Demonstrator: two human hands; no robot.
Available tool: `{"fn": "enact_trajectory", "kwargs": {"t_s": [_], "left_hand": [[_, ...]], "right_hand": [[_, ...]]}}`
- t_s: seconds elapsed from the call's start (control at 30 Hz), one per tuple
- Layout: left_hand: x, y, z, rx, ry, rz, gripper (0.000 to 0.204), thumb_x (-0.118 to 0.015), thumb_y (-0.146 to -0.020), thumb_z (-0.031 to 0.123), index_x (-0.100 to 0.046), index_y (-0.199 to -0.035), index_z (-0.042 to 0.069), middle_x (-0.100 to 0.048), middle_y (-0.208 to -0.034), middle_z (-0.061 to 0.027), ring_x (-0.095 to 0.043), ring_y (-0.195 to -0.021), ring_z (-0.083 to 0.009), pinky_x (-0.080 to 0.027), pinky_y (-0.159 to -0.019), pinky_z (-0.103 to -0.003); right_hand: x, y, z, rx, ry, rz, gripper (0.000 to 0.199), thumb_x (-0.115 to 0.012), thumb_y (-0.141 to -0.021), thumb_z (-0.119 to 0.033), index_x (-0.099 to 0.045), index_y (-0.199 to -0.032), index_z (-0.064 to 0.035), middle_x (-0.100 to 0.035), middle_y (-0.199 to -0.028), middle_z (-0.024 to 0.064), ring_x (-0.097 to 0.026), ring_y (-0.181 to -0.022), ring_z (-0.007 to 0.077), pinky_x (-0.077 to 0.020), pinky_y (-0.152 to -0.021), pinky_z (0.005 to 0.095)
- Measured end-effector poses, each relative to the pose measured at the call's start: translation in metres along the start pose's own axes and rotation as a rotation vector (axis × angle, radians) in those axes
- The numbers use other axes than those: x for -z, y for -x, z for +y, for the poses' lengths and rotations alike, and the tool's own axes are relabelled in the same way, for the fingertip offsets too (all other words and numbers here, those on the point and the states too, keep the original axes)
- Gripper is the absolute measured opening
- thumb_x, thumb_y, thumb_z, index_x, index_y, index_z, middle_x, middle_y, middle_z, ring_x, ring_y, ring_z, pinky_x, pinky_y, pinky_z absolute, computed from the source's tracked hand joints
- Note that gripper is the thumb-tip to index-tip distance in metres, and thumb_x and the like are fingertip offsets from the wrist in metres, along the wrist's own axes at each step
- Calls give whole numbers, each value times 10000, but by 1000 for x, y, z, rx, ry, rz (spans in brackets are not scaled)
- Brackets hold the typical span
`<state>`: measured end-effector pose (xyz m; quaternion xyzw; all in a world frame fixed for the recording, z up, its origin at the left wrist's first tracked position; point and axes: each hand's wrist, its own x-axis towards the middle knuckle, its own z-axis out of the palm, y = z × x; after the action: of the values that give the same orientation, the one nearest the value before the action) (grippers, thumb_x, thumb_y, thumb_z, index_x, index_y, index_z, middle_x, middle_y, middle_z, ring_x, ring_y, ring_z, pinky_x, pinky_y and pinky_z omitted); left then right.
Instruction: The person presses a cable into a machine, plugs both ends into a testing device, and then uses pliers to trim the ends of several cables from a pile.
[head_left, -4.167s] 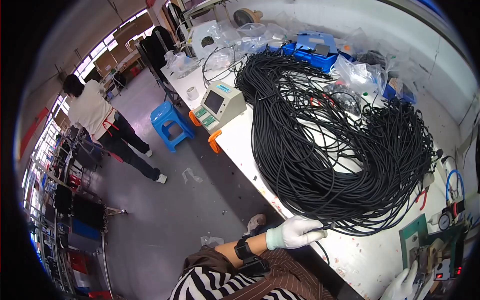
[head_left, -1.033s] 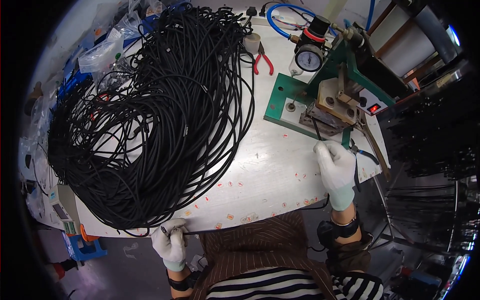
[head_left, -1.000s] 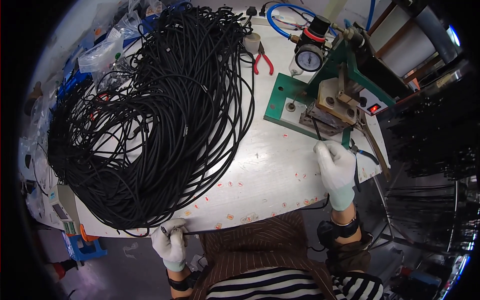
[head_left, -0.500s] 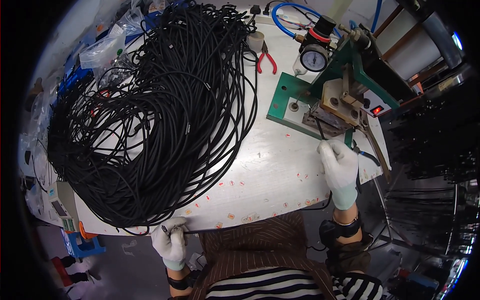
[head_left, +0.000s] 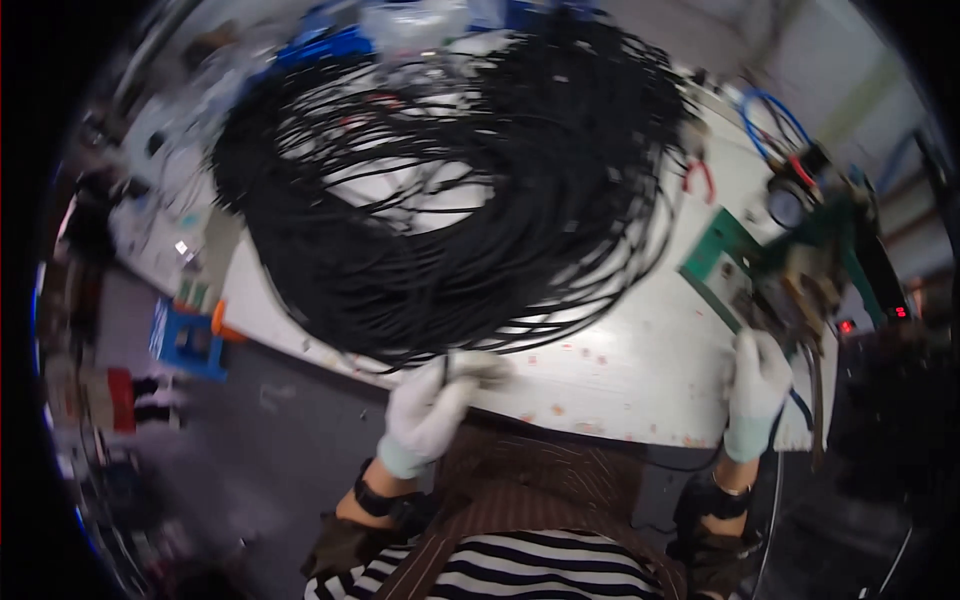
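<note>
A white glove covers my left hand point(head_left: 432, 402), which is at the table's front edge with its fingers closed on a thin black cable point(head_left: 447, 368); motion blur softens its end. My right hand point(head_left: 757, 388), gloved too, is closed just in front of the green-based press point(head_left: 795, 285). A black cable point(head_left: 690, 467) curves from below the table edge up toward this hand, and its tip at the press is hidden or blurred. The large bundle of black cables point(head_left: 390, 290) lies behind my left hand, spread over the left and middle of the white table point(head_left: 640, 350).
Red-handled pliers point(head_left: 700, 180) lie behind the press, near a round pressure gauge point(head_left: 787, 207) and a coiled blue air hose point(head_left: 770, 115). Clear plastic bags point(head_left: 415, 25) sit at the back. A blue stool point(head_left: 187, 338) stands on the floor at left.
My view has swung left, so the table and press appear shifted right. My left hand has risen from below the table edge and moved inward with the cable. My right hand stays by the press.
</note>
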<state>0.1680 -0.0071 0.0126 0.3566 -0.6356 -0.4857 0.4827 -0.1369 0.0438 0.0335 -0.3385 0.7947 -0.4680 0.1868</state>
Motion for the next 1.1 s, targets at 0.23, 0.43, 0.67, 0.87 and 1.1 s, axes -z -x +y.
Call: {"fn": "enact_trajectory", "kwargs": {"t_s": [0.23, 0.43, 0.67, 0.87, 1.1], "left_hand": [[-49, -18, 50, 530, 482, 6, 240, -485, -917, 149, -593, -971, -58, -459, -472, 3, -377, -356, -60, -303, -355, -197], [-69, -18, 45, 547, 518, -27, 207, -527, -898, 142, -612, -930, -44, -440, -459, 17, -368, -358, -47, -275, -344, -195], [-76, -17, 37, 536, 452, -75, 198, -563, -869, 155, -624, -900, -31, -488, -512, 13, -371, -378, -37, -283, -376, -180], [-78, -15, 46, 329, 236, -211, 171, -546, -875, 114, -610, -919, -39, -557, -610, -18, -409, -422, -38, -322, -403, -171], [-88, -41, 47, 210, 418, -16, 162, -498, -899, 116, -580, -879, -23, -534, -580, -29, -360, -374, -49, -295, -365, -170]], "right_hand": [[-48, 81, -45, 950, -70, -283, 50, -625, -686, 46, -599, -697, 5, -510, -507, 100, -485, -397, 204, -399, -428, 300], [-48, 86, -39, 872, -75, -302, 40, -617, -688, 45, -594, -689, 12, -523, -510, 92, -516, -418, 209, -404, -433, 297], [-44, 84, -26, 705, -199, -284, 51, -617, -733, 10, -596, -688, 20, -515, -494, 78, -532, -426, 175, -415, -437, 286], [-29, 86, -32, -134, -632, -764, 64, -588, -799, -22, -618, -816, 33, -591, -612, 114, -585, -506, 137, -456, -481, 250], [-28, 82, 13, 535, -335, -665, 132, -567, -833, -124, -620, -849, -4, -625, -703, 74, -600, -611, 172, -484, -567, 284]]}}
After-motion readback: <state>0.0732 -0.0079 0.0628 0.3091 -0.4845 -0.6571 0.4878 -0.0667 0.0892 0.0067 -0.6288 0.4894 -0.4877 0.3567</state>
